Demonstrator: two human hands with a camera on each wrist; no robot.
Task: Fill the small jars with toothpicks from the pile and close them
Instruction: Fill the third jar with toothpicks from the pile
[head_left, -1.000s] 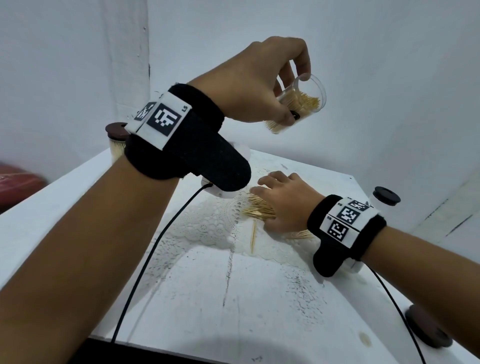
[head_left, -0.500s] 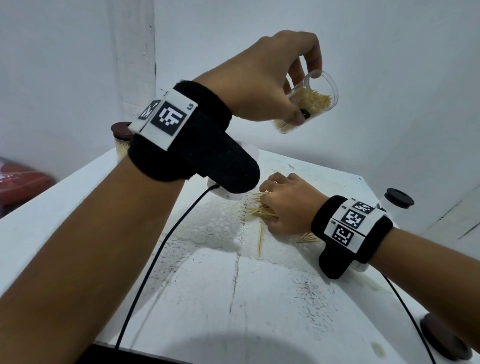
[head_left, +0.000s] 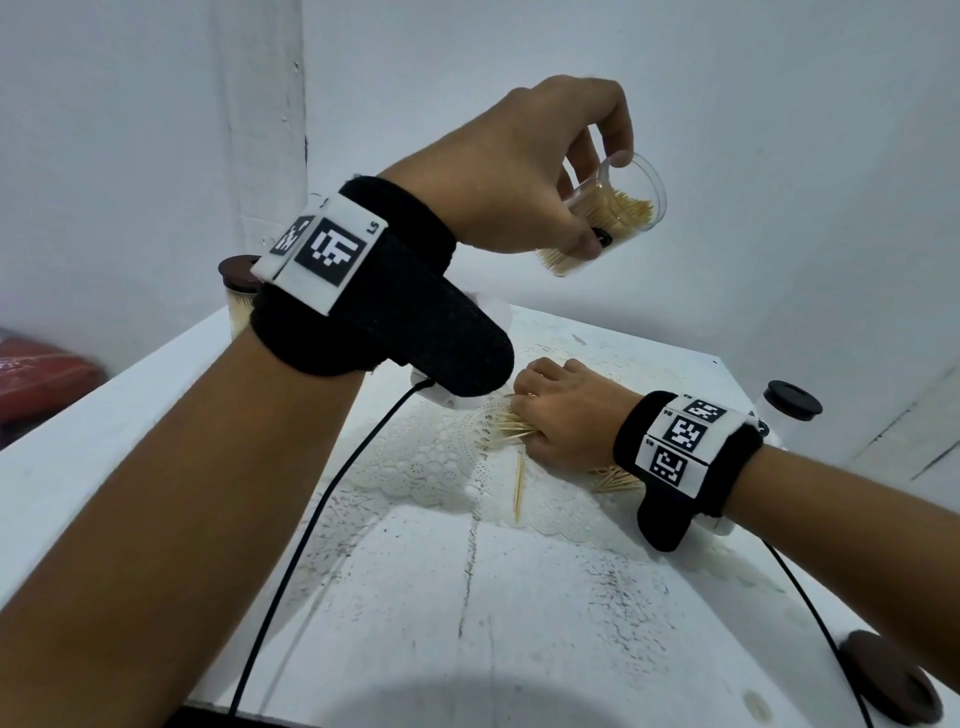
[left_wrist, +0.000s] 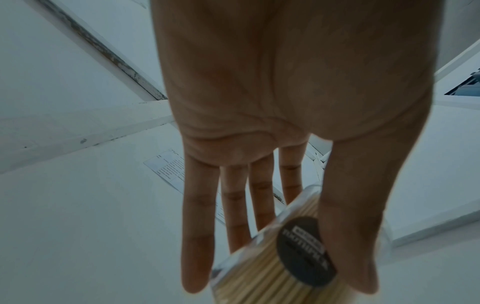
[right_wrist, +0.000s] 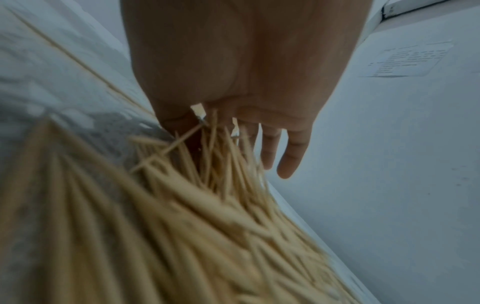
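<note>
A small clear jar, part filled with toothpicks and without a lid, is tilted in the air above the table's far side. My left hand grips it between thumb and fingers. In the left wrist view the thumb lies beside the black label of the jar, with my left hand wrapped around it. The toothpick pile lies on a lace doily. My right hand rests on it, fingers curled round a bunch. Up close, toothpicks fan out under my right hand.
A filled jar with a brown lid stands at the back left. A jar with a black lid stands at the right edge. A loose brown lid lies near right. One stray toothpick lies on the white table.
My right hand's fingers, earlier spread flat over the pile, have curled in around toothpicks. The left hand keeps the tilted jar raised, nearly where it was.
</note>
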